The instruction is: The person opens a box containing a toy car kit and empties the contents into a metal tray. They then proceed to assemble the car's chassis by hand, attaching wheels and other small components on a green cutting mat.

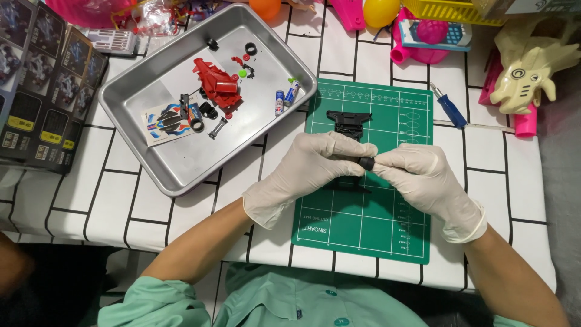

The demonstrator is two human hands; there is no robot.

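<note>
Both hands wear pale gloves and meet over a green cutting mat (387, 224). My left hand (305, 166) grips a black toy car chassis (349, 121), whose far end sticks out beyond the fingers. My right hand (423, 175) pinches a small black wheel (366, 163) against the side of that chassis. Most of the chassis is hidden under my left hand.
A metal tray (181, 172) at the left holds a red car body (216, 83), a sticker sheet (166, 119), two small batteries (284, 98) and several small black parts. A blue screwdriver (449, 108) lies right of the mat. Boxes sit at the far left, toys along the back.
</note>
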